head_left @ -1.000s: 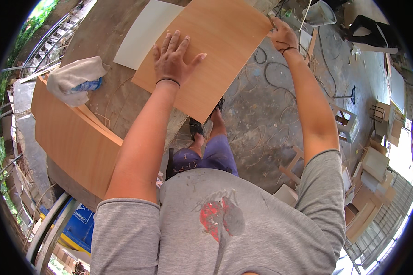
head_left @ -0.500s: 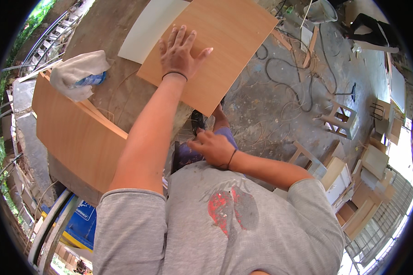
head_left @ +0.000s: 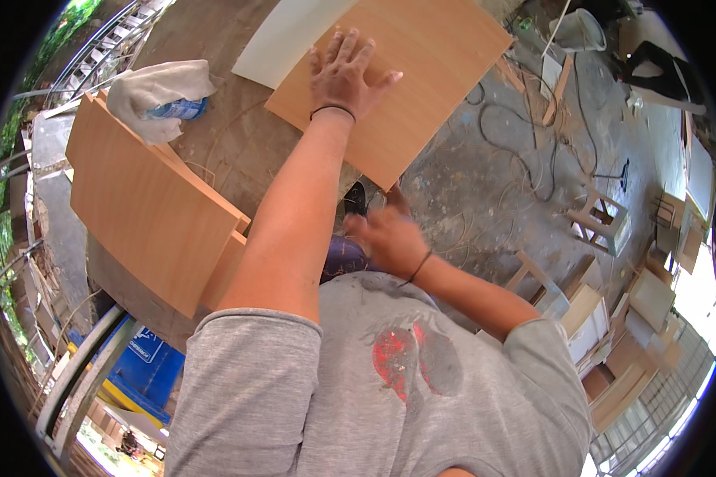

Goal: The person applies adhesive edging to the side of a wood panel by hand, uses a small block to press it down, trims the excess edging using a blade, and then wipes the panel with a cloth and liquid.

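Spread flat, my left hand point(head_left: 344, 79) rests on a wood-grain board point(head_left: 429, 91), its fingers apart near the board's left side. A white panel point(head_left: 282, 48) shows partly from under that board. My right hand point(head_left: 394, 238) is over my lap, just below the board's near corner. It is smeared by motion, so its fingers and anything in them cannot be made out. To the left of my left forearm lie several wood-grain boards point(head_left: 143, 199). On their far end sits a crumpled pale cloth point(head_left: 159, 83) against a blue wrapped item point(head_left: 184, 108).
A dark cable point(head_left: 517, 159) winds across the concrete floor on the right. Beyond it are a small stool point(head_left: 601, 222), a pale bucket point(head_left: 578, 32) and piled wood pieces point(head_left: 612, 326). A blue container point(head_left: 145, 370) stands at the lower left.
The view has shifted, moving most things rightward in the picture. My left hand keeps its place on the board. My right hand has moved and is now blurred.
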Demonstrator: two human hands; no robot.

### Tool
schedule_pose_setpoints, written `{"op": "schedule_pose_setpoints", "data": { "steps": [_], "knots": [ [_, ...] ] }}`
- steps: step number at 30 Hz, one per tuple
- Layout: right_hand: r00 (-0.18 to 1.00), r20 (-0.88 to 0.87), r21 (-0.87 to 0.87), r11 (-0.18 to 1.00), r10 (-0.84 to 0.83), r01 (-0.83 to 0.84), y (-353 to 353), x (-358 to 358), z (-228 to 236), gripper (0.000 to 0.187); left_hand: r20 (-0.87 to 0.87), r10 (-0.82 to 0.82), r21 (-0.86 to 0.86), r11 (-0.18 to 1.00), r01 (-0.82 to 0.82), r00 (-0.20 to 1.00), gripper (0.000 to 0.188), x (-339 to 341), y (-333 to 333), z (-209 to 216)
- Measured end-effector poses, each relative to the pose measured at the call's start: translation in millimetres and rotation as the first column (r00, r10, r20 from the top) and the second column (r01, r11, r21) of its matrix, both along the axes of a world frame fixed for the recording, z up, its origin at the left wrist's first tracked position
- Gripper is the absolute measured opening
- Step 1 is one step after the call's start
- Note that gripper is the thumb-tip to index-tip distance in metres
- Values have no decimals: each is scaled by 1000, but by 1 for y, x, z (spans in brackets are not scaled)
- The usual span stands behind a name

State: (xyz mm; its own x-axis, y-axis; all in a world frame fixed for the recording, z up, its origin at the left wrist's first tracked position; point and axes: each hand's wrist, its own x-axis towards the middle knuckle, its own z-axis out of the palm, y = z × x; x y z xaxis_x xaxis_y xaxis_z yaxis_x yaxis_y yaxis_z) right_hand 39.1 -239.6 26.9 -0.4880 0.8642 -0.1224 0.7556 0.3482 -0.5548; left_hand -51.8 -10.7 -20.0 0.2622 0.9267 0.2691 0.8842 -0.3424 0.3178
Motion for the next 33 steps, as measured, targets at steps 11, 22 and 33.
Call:
{"op": "schedule_pose_setpoints", "data": {
  "steps": [11, 22, 33],
  "knots": [
    [997, 63, 125, 992, -32, 24, -13, -5, -29, 39, 19, -16, -38, 999, 17, 1000, 71, 0, -2, 0],
    [978, -25, 196, 958, -209, 210, -3, 9, -11, 38, 19, 11, -40, 999, -10, 1000, 71, 0, -7, 1],
    [986, -12, 159, 973, -167, 166, -12, 0, -20, 30, 56, -14, -71, 997, 18, 998, 71, 1, -7, 1]
  ]
}}
